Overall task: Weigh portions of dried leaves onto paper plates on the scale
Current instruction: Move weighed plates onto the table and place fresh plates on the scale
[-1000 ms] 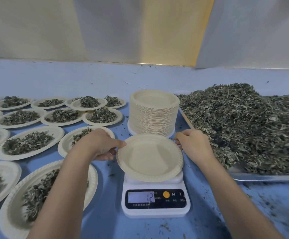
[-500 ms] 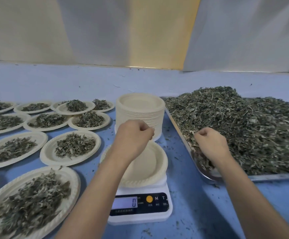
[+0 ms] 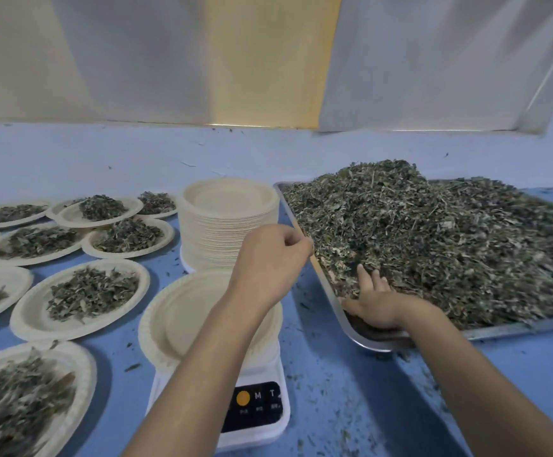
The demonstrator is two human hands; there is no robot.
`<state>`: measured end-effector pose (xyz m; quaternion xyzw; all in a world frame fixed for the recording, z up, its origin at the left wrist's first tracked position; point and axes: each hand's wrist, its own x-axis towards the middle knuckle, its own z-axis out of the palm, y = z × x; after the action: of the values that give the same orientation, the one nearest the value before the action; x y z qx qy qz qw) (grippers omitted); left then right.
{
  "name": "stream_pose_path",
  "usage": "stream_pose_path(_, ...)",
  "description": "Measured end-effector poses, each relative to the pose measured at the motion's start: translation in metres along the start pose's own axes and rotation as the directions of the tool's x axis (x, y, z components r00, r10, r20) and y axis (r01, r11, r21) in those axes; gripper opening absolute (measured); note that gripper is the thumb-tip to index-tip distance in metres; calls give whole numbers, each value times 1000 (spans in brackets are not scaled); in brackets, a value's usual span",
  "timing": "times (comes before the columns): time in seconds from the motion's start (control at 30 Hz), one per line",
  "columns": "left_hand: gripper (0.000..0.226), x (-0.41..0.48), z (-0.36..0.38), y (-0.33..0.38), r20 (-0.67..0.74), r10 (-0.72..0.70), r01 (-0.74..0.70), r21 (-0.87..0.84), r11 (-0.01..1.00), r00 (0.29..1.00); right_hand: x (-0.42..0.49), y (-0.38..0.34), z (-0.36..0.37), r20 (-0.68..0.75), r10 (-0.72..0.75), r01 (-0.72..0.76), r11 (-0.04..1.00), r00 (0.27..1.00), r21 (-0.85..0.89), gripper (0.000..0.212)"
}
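Leaves (image 3: 433,239): heaped on the tray (image 3: 367,341) at your right, beside the scale (image 3: 255,420), so a scoop travels little. Plate (image 3: 186,321): bare, on the scale, ready for a portion. Plate stack (image 3: 228,225): just behind it, in easy reach. Filled plates (image 3: 83,295): spread left on the worktop (image 3: 351,390). Right hand (image 3: 374,301): palm down, fingers splayed into the heap's near edge, nothing gathered yet. Left hand (image 3: 268,258): loosely curled above the plate, reaching toward the tray rim; whether it pinches anything, you cannot tell

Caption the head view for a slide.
Empty paper plate on the scale; right hand digs into the tray's dried leaves, left hand reaching alongside.
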<state>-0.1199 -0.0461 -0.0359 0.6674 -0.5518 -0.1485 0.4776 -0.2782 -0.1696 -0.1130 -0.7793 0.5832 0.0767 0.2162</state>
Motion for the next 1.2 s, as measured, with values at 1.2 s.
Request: stream_pose_path(1.2,24,43,-9,4,-51,-25,25,-2,1000,998,115,-42,-8,-491,-384,333,923,782,-191,34)
